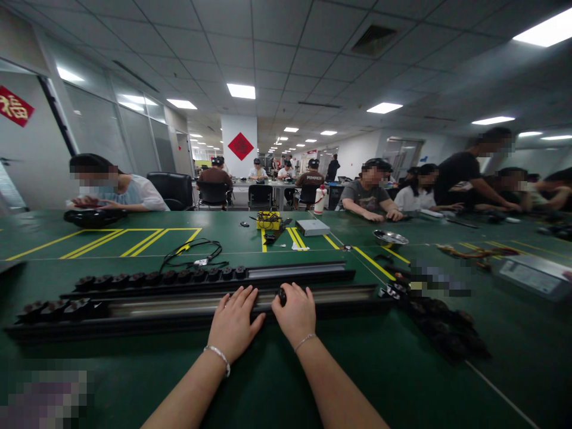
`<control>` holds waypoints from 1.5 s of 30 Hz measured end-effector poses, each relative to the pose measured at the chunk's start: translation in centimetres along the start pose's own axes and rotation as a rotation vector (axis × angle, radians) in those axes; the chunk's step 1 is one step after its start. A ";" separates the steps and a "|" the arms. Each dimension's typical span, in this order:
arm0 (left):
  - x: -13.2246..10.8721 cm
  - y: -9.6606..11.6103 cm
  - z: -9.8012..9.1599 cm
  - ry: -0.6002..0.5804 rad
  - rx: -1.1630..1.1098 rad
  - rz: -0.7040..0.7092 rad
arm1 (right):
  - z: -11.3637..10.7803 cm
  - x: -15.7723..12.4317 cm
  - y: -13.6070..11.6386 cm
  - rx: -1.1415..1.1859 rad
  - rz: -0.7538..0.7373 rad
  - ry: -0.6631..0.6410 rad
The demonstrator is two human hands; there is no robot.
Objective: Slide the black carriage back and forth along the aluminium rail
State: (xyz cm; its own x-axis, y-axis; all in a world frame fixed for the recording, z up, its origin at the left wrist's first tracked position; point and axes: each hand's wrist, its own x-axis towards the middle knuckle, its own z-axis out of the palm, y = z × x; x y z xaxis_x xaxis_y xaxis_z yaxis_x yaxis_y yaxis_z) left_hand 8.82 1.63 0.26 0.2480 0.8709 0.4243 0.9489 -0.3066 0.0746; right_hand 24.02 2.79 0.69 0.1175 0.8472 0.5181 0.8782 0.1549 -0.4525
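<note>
Across the green table lies a long black rail with a pale inner channel (156, 305), close in front of me. My left hand (235, 322) rests flat over its middle, fingers stretched out and nothing held. Just to the right, my right hand (295, 316) is closed around a small black round part (282, 296), partly hidden by the fingers, over the same channel. Several dark round parts (53, 310) sit at the rail's left end. Behind it runs a second black rail (304, 272), its left half lined with similar dark round parts (187, 276).
Dark parts in a heap (447, 322) lie right of the near rail. Farther back are a black cable (196, 250), a yellow box (268, 220), a grey box (313, 227), a metal bowl (390, 238) and a metal-cased unit (534, 277). Other people sit around the table.
</note>
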 end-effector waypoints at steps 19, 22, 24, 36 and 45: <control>0.0 0.0 0.1 0.005 0.004 -0.004 | 0.0 0.0 0.0 -0.016 0.001 0.024; 0.0 -0.1 0.2 0.011 0.002 -0.003 | 0.0 0.0 0.1 -0.012 0.009 0.022; 0.0 -0.1 0.2 0.012 -0.001 -0.003 | 0.0 0.1 0.1 -0.014 0.012 0.024; 0.0 0.0 0.0 0.002 -0.005 -0.006 | 0.0 0.1 0.2 -0.034 0.017 0.045; 0.0 -0.1 0.3 0.018 0.002 -0.002 | 0.1 0.0 0.3 -0.040 0.021 0.054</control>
State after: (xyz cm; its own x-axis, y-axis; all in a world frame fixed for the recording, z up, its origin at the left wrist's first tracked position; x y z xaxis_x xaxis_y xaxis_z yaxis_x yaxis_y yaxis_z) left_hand 8.78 1.73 -0.03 0.2425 0.8646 0.4400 0.9498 -0.3040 0.0739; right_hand 24.23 2.87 0.49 0.1602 0.8210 0.5480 0.8931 0.1159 -0.4347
